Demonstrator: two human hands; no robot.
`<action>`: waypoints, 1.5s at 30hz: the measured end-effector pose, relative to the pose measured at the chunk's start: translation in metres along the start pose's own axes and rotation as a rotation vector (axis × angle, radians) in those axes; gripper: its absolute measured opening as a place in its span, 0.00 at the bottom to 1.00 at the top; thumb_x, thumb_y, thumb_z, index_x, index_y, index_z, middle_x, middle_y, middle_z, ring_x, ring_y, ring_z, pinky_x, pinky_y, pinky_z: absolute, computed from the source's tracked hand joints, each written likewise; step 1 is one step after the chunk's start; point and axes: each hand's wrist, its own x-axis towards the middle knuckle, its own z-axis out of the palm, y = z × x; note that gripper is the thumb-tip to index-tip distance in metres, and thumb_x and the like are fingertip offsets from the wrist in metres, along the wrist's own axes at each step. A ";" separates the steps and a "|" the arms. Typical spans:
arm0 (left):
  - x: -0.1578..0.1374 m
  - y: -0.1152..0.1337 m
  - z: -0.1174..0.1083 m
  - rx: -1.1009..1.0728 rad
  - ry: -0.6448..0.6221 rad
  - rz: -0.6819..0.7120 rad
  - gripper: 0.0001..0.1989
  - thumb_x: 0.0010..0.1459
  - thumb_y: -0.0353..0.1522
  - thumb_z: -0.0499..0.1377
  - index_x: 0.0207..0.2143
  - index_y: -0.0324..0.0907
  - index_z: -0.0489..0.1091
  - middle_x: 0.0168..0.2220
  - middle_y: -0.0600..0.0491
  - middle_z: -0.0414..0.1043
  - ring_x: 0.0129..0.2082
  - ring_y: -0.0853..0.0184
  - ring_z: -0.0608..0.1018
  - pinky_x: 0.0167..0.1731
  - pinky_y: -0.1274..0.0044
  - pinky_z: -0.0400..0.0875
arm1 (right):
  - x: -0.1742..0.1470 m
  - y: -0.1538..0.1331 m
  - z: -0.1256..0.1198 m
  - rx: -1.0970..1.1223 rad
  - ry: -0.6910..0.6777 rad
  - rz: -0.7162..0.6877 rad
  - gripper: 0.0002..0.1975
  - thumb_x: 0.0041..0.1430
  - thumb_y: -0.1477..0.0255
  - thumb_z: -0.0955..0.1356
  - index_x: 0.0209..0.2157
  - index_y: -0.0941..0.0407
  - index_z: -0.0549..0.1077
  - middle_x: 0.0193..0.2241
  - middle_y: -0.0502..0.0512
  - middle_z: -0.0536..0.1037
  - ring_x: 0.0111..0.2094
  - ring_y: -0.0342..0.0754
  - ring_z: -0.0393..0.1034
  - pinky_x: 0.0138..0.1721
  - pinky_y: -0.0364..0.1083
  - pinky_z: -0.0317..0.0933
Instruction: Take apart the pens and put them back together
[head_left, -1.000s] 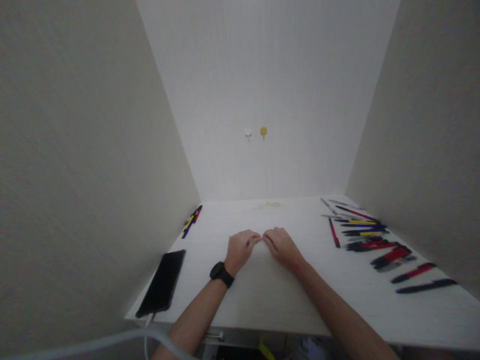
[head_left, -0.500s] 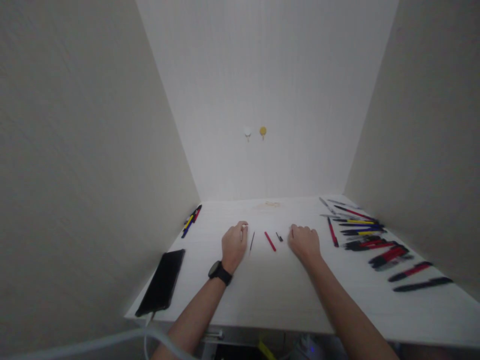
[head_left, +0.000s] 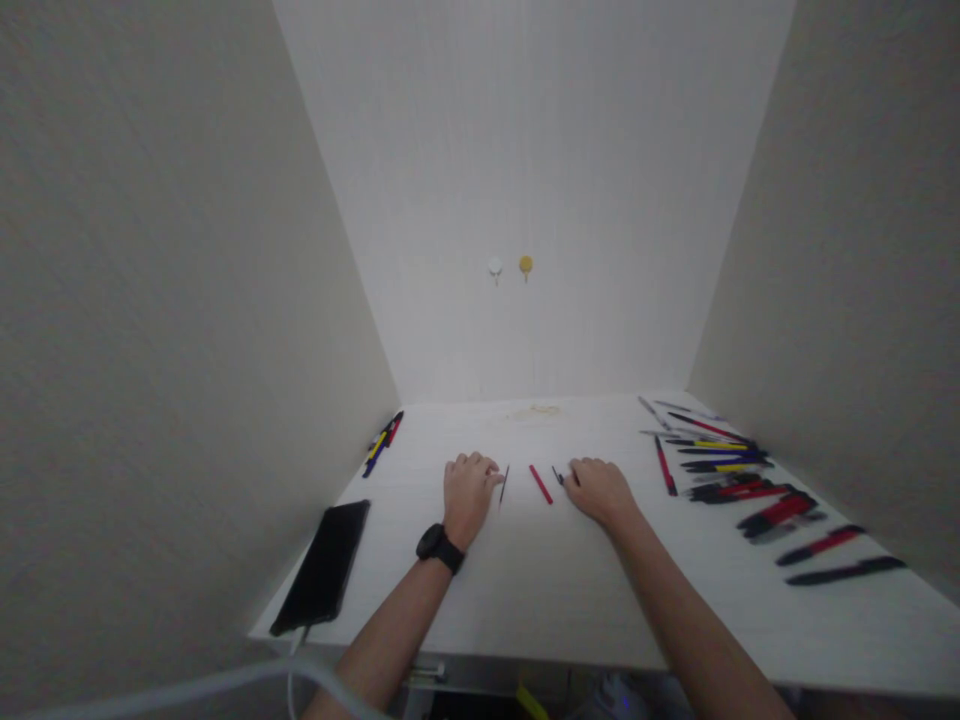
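Observation:
My left hand point(head_left: 469, 490), with a black watch point(head_left: 439, 546) on its wrist, lies on the white table with its fingers apart. Its thumb reaches the thin dark pen refill point(head_left: 505, 483). On the other side, my right hand point(head_left: 600, 488) is partly curled, thumb and forefinger apart, at the edge of a small black pen piece with a clip point(head_left: 558, 477). Whether they touch it is hard to tell. Between both hands a red pen barrel point(head_left: 541, 484) lies slanted, apart from either one.
Several red, black, blue and yellow pens point(head_left: 727, 465) line the table's right side. A smaller bunch of pens point(head_left: 384, 443) rests by the left wall. A black tablet or phone point(head_left: 324, 565) with a white cable point(head_left: 225, 680) lies front left. Two hooks point(head_left: 526, 264) are on the back wall.
My left hand has opened from a pinch, its thumb now at the refill. My right hand has shifted left to the black pen piece and loosened from a fist.

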 end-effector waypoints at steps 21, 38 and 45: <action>0.005 -0.012 -0.013 0.163 0.110 -0.096 0.17 0.65 0.39 0.45 0.42 0.44 0.71 0.41 0.46 0.73 0.42 0.59 0.70 0.43 0.67 0.56 | -0.001 0.001 -0.003 0.024 0.040 0.268 0.19 0.63 0.71 0.55 0.35 0.61 0.75 0.33 0.67 0.79 0.36 0.56 0.75 0.36 0.50 0.59; 0.005 -0.060 -0.007 0.374 -0.162 -0.416 0.26 0.64 0.43 0.42 0.35 0.37 0.75 0.35 0.41 0.76 0.37 0.57 0.78 0.34 0.72 0.65 | -0.003 0.008 0.001 0.008 -0.021 0.398 0.16 0.61 0.76 0.58 0.38 0.62 0.76 0.36 0.68 0.78 0.39 0.56 0.75 0.36 0.48 0.63; 0.004 -0.064 -0.007 0.363 -0.149 -0.402 0.25 0.64 0.43 0.43 0.35 0.38 0.75 0.35 0.42 0.76 0.37 0.57 0.78 0.33 0.72 0.65 | -0.003 0.009 0.003 0.014 -0.017 0.390 0.16 0.61 0.75 0.58 0.38 0.62 0.76 0.36 0.68 0.78 0.39 0.57 0.75 0.36 0.49 0.63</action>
